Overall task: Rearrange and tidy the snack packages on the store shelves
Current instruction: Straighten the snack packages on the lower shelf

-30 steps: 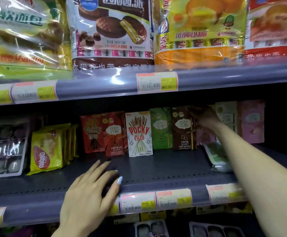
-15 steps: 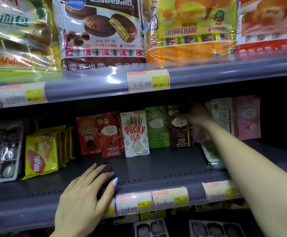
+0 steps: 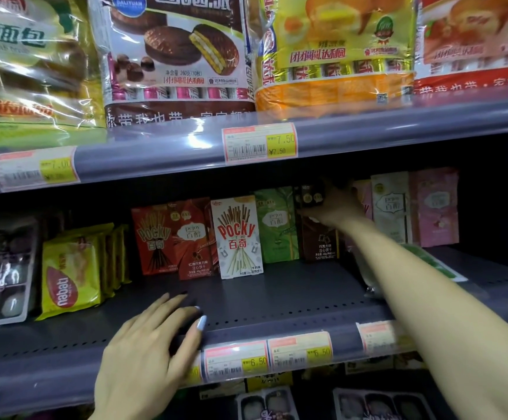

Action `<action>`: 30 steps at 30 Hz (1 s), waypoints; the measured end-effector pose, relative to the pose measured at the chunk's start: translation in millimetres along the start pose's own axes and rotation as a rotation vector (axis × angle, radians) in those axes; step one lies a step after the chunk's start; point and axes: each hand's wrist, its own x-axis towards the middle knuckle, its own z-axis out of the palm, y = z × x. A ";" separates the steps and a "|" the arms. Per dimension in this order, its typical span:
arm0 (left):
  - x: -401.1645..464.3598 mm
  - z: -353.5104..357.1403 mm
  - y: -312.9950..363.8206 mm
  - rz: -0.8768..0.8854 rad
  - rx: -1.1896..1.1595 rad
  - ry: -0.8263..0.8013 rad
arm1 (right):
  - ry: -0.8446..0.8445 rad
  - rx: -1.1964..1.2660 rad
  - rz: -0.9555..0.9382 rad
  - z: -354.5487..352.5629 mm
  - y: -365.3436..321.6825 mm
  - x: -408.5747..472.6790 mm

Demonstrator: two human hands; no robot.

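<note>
Right now I note the left hand (image 3: 143,356) lying flat, fingers straight, on the front edge of the middle shelf (image 3: 277,301). Right hand (image 3: 334,207) reaches deep and grips the top of the brown box (image 3: 317,241), standing between the green box (image 3: 277,225) and pink boxes (image 3: 434,207).

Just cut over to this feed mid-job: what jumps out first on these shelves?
The right hand reaches deep into the middle shelf and grips the top of a dark brown Pejoy box, in the row right of the white Pocky box. The left hand rests flat on the shelf's front edge. Large cake bags fill the shelf above, the chocolate pie bag most prominent.
</note>
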 end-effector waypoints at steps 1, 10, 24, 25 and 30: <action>-0.1 0.0 0.2 0.000 0.001 0.000 | -0.001 0.013 -0.003 -0.4 1.7 0.6; 0.6 -1.8 1.8 -0.005 0.013 -0.006 | -0.002 -0.014 -0.038 1.5 2.2 -0.5; -0.4 -0.5 -3.3 0.007 0.023 -0.017 | -0.050 -0.034 0.029 -19.4 9.6 -13.5; -0.5 -0.5 -3.5 0.008 0.026 -0.012 | -0.068 -0.069 0.069 -23.6 12.1 -17.2; -2.2 -0.7 -5.8 0.054 -0.033 0.031 | -0.256 -0.262 0.240 -49.4 28.3 -47.0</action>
